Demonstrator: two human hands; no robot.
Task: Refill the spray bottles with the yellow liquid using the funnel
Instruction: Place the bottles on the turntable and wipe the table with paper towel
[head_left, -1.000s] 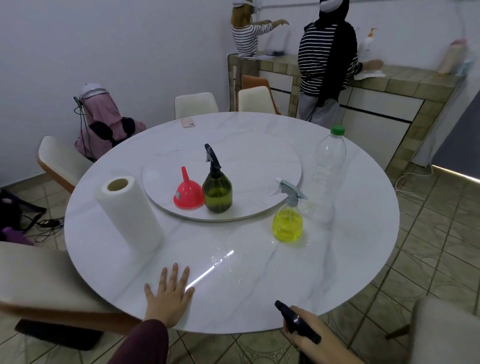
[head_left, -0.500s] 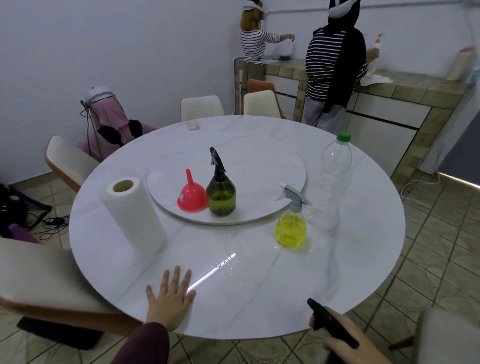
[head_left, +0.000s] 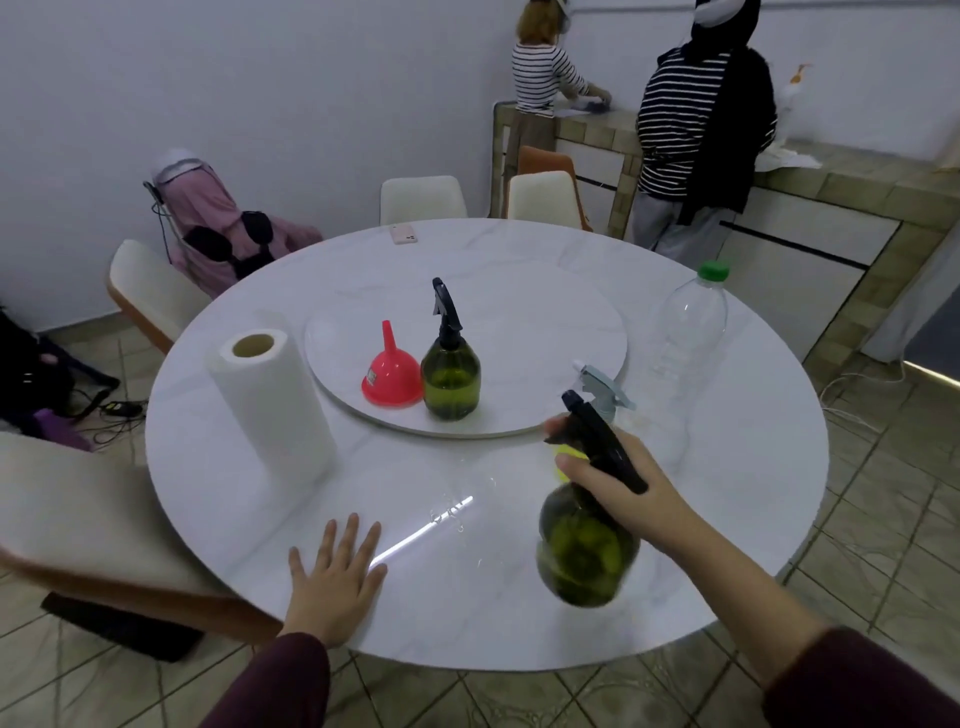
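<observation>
My right hand (head_left: 623, 491) grips the black trigger head of a dark green spray bottle (head_left: 584, 548) and holds it above the table's near right part. Behind it, mostly hidden, stands a yellow spray bottle with a grey head (head_left: 605, 387). A second green spray bottle (head_left: 451, 376) and a red funnel (head_left: 392, 376), mouth down, sit on the round turntable (head_left: 545, 332). A clear plastic bottle with a green cap (head_left: 691, 322) stands at the right. My left hand (head_left: 335, 577) lies flat on the white marble table (head_left: 363, 467) near its front edge.
A paper towel roll (head_left: 270, 400) stands upright at the table's left. A pink phone (head_left: 403, 235) lies at the far edge. Chairs ring the table. Two people in striped tops (head_left: 696, 119) work at the tiled counter (head_left: 831, 176) behind.
My right hand has risen from below the table's edge, bringing the dark green spray bottle up over the table in front of the yellow bottle. My left hand has stayed flat.
</observation>
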